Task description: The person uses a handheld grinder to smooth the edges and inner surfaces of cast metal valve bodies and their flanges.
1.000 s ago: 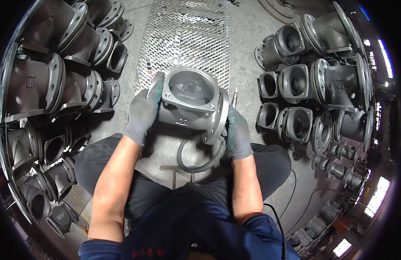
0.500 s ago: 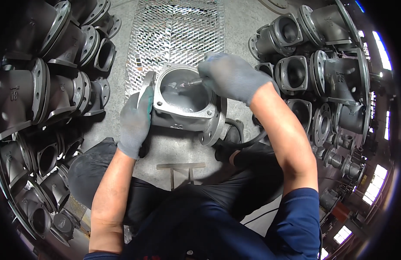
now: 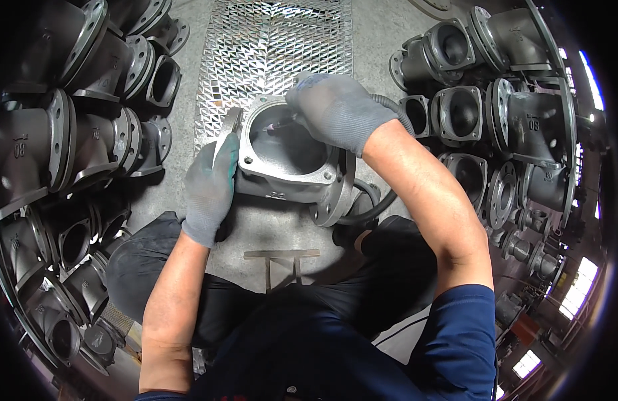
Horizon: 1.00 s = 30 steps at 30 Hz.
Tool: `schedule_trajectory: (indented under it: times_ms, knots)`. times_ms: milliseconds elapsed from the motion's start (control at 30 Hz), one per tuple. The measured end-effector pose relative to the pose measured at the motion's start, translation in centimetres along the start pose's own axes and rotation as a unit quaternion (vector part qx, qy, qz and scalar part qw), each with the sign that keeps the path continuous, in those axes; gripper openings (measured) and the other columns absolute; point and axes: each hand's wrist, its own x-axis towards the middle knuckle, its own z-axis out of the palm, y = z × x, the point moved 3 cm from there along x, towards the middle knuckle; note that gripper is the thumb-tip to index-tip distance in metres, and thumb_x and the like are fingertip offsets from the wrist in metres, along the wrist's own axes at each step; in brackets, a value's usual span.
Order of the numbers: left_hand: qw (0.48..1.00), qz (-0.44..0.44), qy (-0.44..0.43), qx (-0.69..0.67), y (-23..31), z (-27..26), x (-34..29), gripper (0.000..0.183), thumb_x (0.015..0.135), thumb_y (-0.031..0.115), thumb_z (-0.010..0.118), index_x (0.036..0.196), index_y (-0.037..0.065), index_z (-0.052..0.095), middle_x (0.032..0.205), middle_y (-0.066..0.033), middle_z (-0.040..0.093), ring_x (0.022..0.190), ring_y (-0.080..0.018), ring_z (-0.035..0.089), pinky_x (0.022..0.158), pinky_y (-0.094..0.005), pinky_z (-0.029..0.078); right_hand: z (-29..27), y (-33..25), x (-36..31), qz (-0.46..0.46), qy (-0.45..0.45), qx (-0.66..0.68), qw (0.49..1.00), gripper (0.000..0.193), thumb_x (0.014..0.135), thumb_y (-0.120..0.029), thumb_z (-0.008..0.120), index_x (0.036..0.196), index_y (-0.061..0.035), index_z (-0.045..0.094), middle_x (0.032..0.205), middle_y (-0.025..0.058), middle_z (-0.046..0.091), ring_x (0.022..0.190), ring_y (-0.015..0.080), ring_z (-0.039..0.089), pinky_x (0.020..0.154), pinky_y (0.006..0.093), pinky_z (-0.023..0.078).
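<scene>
Sitting over your knees, you have a small metal stand point(image 3: 282, 257) on the floor between them. Just beyond it your left hand point(image 3: 208, 190), gloved, wraps closed around the side flange of the grey valve casting point(image 3: 289, 157), which rests tilted on the concrete. Your right hand point(image 3: 339, 110) curls shut on a hose-fed tool point(image 3: 282, 125), its tip inside the casting's square opening. Farther off lies a mesh grate point(image 3: 275, 47), with stacked castings point(image 3: 68, 134) on both sides.
</scene>
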Motion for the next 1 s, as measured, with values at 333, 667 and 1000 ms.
schedule_trajectory:
  times_ms: [333,667,1000]
  knots:
    - [0.985,-0.098,-0.031,-0.142,-0.5,0.2,-0.1,0.028,0.112,0.014,0.063,0.138,0.007,0.07,0.106,-0.0174,0.071,0.089,-0.0348,0.07,0.075,-0.0456,0.058,0.6,0.2,0.4,0.034,-0.041,-0.033,0.998,0.021,0.1,-0.011,0.066,0.113,-0.0073,0.082,0.111,0.0182,0.081,0.108,0.0369,0.08,0.093,0.0467,0.064]
    - [0.999,0.021,-0.021,-0.022,-0.1,-0.3,0.1,0.047,0.097,-0.006,0.067,0.144,0.001,0.066,0.11,-0.022,0.071,0.091,-0.04,0.071,0.078,-0.0474,0.059,0.5,-1.1,1.2,-0.005,-0.07,-0.023,0.997,0.028,0.101,-0.014,0.064,0.115,-0.0013,0.084,0.116,0.0208,0.082,0.108,0.0378,0.081,0.093,0.0466,0.066]
    - [0.966,-0.187,-0.003,-0.177,0.5,-0.6,0.3,0.047,0.116,0.039,0.055,0.125,-0.002,0.076,0.105,-0.0202,0.078,0.094,-0.0275,0.072,0.091,-0.0381,0.056,-2.3,1.2,0.9,0.03,-0.13,-0.017,0.991,0.014,0.099,-0.013,0.074,0.112,-0.0085,0.079,0.109,0.0146,0.077,0.11,0.0322,0.076,0.101,0.0443,0.062]
